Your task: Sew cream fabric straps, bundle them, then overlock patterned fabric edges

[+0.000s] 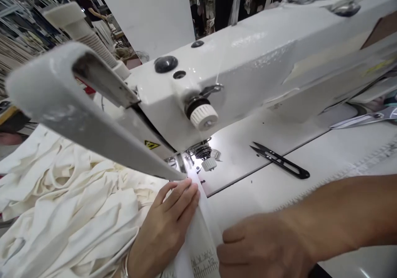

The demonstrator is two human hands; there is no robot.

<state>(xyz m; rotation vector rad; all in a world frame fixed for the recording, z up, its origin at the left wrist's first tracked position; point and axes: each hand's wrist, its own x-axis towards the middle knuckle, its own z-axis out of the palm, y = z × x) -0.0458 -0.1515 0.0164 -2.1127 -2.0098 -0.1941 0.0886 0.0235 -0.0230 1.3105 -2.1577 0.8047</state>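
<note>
pinched white strip (198,232) at six o'clock, right hand (263,249); left hand (167,224) flat, fingertips near needle (186,166) at twelve: risked a prick.

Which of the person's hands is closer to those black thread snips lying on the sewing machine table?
Right. The right hand lies below the thread snips, pinching the white strip; the left hand presses cloth farther left, by the needle.

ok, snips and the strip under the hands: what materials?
Thread snips: look like black-coated metal, thin pointed blades, matte. White strip under the left hand and right hand: seemingly woven fabric tape, soft, with printed marks. Sewing machine: glossy white painted casing, probably metal.
</note>
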